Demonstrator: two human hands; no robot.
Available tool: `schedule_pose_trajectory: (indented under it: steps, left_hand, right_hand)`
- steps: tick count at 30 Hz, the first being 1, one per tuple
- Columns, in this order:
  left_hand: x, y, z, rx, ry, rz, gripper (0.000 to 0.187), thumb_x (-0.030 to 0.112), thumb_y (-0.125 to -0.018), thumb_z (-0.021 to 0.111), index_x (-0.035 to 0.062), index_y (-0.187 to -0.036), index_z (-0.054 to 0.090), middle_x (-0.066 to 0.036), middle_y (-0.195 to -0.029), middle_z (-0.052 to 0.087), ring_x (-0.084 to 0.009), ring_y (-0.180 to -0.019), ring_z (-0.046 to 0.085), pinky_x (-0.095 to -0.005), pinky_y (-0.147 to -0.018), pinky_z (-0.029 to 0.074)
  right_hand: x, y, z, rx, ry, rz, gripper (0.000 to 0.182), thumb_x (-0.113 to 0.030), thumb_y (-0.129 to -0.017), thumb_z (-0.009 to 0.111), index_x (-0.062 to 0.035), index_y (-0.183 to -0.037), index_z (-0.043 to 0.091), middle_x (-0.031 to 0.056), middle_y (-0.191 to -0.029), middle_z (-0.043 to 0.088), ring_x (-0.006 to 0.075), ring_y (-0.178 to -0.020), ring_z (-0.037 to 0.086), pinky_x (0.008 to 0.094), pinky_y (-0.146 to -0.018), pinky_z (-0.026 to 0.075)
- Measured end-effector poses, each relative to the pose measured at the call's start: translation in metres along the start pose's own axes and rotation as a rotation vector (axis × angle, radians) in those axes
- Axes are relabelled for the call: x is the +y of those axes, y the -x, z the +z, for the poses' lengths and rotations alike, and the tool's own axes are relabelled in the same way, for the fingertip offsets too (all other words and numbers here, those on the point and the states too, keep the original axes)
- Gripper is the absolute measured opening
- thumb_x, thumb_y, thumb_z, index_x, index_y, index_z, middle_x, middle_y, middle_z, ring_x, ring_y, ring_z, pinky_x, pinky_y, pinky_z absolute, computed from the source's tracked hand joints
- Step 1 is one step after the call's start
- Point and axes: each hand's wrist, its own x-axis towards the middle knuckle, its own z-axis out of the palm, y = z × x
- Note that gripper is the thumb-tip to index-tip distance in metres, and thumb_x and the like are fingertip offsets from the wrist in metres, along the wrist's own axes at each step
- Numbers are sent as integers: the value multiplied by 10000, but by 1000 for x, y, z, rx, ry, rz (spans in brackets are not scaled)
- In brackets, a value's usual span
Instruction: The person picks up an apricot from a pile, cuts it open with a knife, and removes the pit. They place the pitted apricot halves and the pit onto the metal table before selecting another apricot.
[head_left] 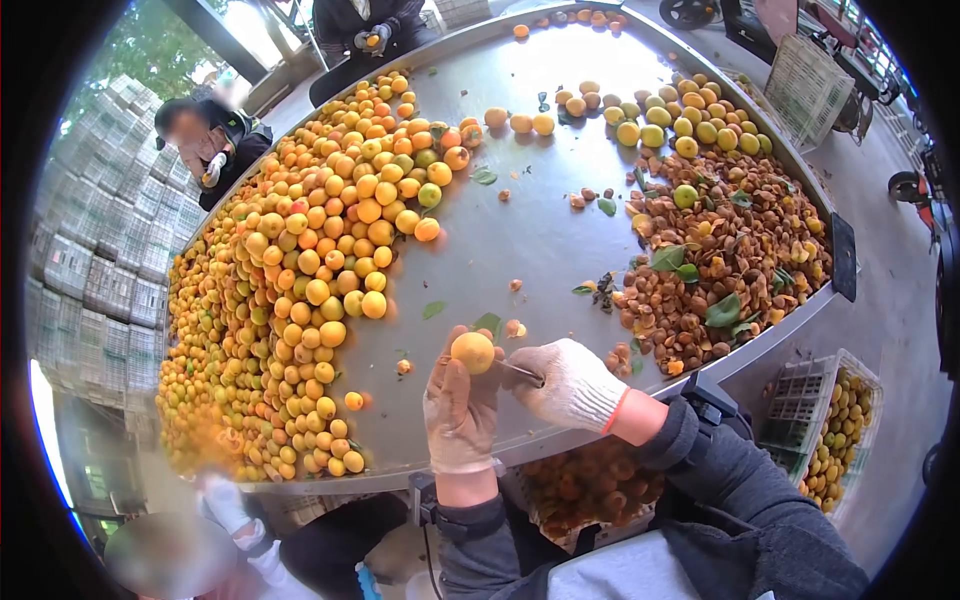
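My left hand (458, 415), in a pale work glove, grips an orange-yellow apricot (472, 352) between thumb and fingers, just above the metal table (455, 270). Closed around a thin metal tool (520, 372) is my gloved right hand (570, 385); the tool's tip points at the apricot's right side, and its handle is hidden in my fist. Small pit-like scraps (515, 328) and a green leaf (488, 323) lie just beyond my hands. Below the table edge, in front of my body, a crate holds orange, opened-looking fruit (590, 485).
A large heap of apricots (300, 270) covers the table's left side. Brown pits and scraps (730, 250) pile up at the right, with yellow-green fruit (700, 115) behind. People sit at the far side (365, 35), left (215, 150) and lower left (230, 510). A fruit-filled crate (790, 400) stands right.
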Motion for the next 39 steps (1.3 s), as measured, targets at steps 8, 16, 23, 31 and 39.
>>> schedule_pose_trajectory:
  steps: [8,16,23,31,39]
  left_hand:
    - [0,6,14,-56,86,29,433,8,-902,555,-36,-1319,445,-223,-1300,505,-351,-1226,501,-465,-1067,412]
    - [-7,5,2,-92,140,1,430,78,-897,616,-25,-1289,472,-203,-1277,531,-343,-1208,519,-472,-1086,390]
    - [-10,9,12,-41,-183,22,497,117,-873,670,-13,-1309,470,-157,-1269,546,-285,-1185,541,-386,-1056,403]
    - [-14,11,4,7,-661,93,514,40,-864,657,-15,-1333,454,-154,-1274,551,-283,-1195,534,-378,-1056,405]
    - [-8,9,4,-55,-82,27,507,88,-910,595,-20,-1367,404,-193,-1309,511,-336,-1228,503,-467,-1027,443]
  right_hand:
    - [-5,5,-3,-1,-188,22,236,-115,-776,583,-58,-988,670,200,-810,653,362,-749,637,391,-685,507]
    - [-8,8,-6,5,-120,25,303,-113,-773,582,-75,-1064,659,208,-837,651,366,-761,637,392,-696,508]
    - [4,4,-5,42,-123,1,209,-100,-769,592,-55,-962,656,180,-799,660,337,-743,650,381,-685,512]
    - [4,2,-11,184,-10,-39,187,-131,-764,601,-75,-935,652,182,-752,639,389,-734,622,439,-659,497]
    - [-4,6,-11,-33,-117,3,235,-111,-785,595,-52,-1004,656,195,-825,655,341,-737,651,375,-677,516]
